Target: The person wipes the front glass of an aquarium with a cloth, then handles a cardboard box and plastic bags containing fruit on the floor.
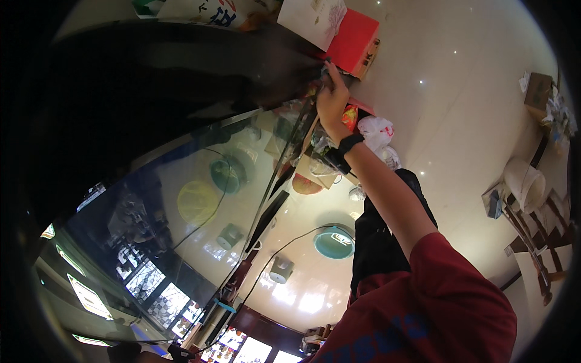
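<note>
My right hand [333, 100], with a black band [350, 144] on its wrist, reaches up to the corner of a large glossy dark panel [150, 181]. Its index finger points along the edge, and the other fingers are bent and partly hidden. I cannot tell whether it grips anything. A broad black shape [190, 72], blurred and dark, narrows to a point at the fingertips. Just past them lies a red box [354, 38] with a white printed sheet [313, 20]. My left hand is out of view.
Below my wrist are a white plastic bag [376, 131], a red packet [349, 117] and cardboard [315, 170]. A teal tub [333, 245], a grey box-shaped thing [281, 271] and a black cord [272, 261] lie on the floor. Wooden chair parts [544, 254] and a white bin [524, 183] stand right.
</note>
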### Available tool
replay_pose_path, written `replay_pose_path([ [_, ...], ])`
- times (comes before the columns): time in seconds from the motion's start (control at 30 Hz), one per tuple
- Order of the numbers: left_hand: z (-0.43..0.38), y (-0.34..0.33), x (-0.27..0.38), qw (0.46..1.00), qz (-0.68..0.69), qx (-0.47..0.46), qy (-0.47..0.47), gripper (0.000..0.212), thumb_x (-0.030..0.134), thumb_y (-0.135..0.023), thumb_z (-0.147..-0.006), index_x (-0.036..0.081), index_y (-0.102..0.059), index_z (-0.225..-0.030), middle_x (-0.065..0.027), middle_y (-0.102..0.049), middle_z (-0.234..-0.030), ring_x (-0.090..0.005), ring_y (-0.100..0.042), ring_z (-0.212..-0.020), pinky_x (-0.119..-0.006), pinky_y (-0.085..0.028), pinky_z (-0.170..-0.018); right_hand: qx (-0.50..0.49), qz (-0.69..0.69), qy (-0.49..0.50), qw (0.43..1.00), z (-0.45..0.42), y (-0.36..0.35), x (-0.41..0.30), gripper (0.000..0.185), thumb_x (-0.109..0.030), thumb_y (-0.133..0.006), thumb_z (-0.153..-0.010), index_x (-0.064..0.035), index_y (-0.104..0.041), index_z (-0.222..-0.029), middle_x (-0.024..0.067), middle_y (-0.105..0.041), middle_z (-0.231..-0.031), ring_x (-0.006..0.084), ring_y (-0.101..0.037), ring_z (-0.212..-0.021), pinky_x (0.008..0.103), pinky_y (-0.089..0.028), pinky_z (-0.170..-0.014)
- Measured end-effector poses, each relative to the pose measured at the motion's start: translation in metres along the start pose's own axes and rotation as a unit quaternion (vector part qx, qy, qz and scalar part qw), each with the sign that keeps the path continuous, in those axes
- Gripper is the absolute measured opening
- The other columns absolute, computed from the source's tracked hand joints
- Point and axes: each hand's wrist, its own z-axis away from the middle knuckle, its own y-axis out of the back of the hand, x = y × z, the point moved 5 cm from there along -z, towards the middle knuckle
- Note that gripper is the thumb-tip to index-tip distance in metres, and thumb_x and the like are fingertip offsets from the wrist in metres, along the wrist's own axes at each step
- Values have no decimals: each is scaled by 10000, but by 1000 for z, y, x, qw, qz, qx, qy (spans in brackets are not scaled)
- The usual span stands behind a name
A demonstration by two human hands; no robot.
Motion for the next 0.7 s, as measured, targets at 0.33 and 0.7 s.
replay_pose_path([
  [0.33,-1,-5,-3,1000,11,0,1,194,274,-568,-1038,114,-595,-932,-18,-570,-850,-200,-601,-921,-430,-479,-1041,20,-58,-245,968,-12,6,22,263,6,-609,-943,70,-689,-1185,121,-746,-1034,148,-676,-951,277,-499,-858],
  [0.7,-12,-7,0,1000,18,-2,-6,203,278,-578,-1036,122,-600,-908,-2,-575,-820,-187,-603,-904,-426,-474,-1043,97,22,-211,972,18,-5,6,228,-31,-601,-955,80,-684,-1136,114,-747,-978,147,-673,-898,303,-516,-817],
])
